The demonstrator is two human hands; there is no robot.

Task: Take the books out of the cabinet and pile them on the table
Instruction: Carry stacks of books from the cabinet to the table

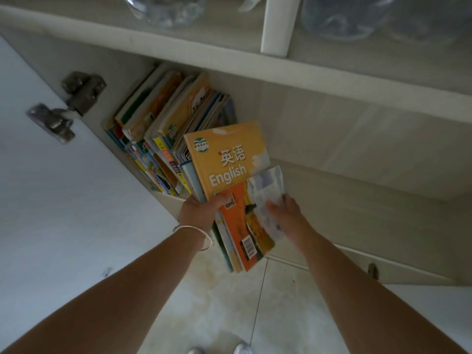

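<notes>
cabinet shelf [332, 190] | row of books [163, 129] standing at its left end, leaning

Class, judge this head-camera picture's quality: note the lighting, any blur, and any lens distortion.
Head view: dim, flat light; wide-angle bending curves the shelf edge; glass jars at top are soft; the English book reads sharply; the paper in the right hand is smeared.

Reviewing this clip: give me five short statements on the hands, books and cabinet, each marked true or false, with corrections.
1. The left hand grips a bundle of books. True.
2. The yellow English book lies on the floor. False: it is in the held bundle.
3. More books stand in the cabinet. True.
4. The right hand hangs idle. False: it holds a pale booklet.
5. The cabinet door is closed. False: it is open.
</notes>
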